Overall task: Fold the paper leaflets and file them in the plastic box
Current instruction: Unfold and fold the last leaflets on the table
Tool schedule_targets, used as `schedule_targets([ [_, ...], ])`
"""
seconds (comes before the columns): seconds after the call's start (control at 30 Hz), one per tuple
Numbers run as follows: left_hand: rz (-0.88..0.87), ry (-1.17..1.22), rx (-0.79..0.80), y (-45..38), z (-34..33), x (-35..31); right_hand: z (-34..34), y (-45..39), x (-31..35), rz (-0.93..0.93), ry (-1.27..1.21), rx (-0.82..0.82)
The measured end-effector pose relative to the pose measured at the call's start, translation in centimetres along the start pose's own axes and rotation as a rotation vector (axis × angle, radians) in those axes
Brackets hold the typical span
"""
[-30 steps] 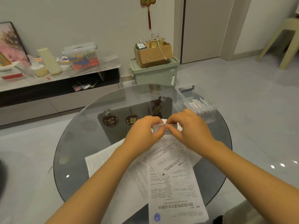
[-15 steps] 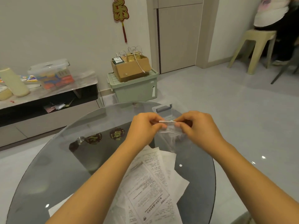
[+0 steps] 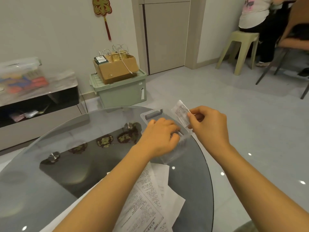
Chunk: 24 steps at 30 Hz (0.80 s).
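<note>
Since the earlier frame the hands are being parted: the folded leaflet (image 3: 181,113), then pinched between both, is now being held by the right hand (image 3: 209,126) alone, thumb and fingers clamped on its near edge, just above the far corner of the box (image 3: 151,114). The left hand (image 3: 158,138) is being lowered into the box, its fingers curled down among the leaflets already filed there (whether anything is being gripped cannot be told; the fingertips are hidden).

The leaflet is being judged light and thin, stiffened somewhat by its folds yet easily bent or sprung open, so it is best being pinched across the folded edges, as now, and slid in edgewise. The box, clear thin plastic, is being judged light enough to skid on glass, so steadying by the left hand looks sensible.

Unfolded sheets (image 3: 147,198) are lying in a loose overlapping pile on the near side of the round glass table (image 3: 66,164), partly under the left forearm; the box is standing near the table's far right rim. Beyond, a green crate (image 3: 120,91) with a carton (image 3: 117,67) on it is standing against the wall, beside a low cabinet (image 3: 38,104), and a seated person (image 3: 257,15) is being glimpsed at the top right.
</note>
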<state>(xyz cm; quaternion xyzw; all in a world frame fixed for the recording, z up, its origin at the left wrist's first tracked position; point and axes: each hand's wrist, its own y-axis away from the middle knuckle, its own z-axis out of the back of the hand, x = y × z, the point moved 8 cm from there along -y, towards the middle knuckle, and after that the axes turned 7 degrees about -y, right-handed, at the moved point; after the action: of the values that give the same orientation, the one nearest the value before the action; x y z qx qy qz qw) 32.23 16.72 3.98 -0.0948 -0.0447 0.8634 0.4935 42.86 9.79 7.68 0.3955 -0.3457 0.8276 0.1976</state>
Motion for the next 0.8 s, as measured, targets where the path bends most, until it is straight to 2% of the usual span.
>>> schedule_targets([
  [0.13,-0.024,-0.108,0.064,-0.1,-0.5,0.3,-0.8,0.2,0.1,0.005,0.068,0.047],
  [0.4,0.002,-0.068,0.053,-0.1,-0.5,0.5,-1.9,0.3,0.4,0.031,0.387,0.084],
  [0.63,0.014,-0.020,0.022,-0.2,-0.8,0.9,-4.0,0.5,0.6,0.026,0.459,0.197],
  [0.8,0.041,0.046,-0.015,-0.1,-0.8,1.1,-4.2,0.2,-0.1,-0.047,0.514,0.289],
])
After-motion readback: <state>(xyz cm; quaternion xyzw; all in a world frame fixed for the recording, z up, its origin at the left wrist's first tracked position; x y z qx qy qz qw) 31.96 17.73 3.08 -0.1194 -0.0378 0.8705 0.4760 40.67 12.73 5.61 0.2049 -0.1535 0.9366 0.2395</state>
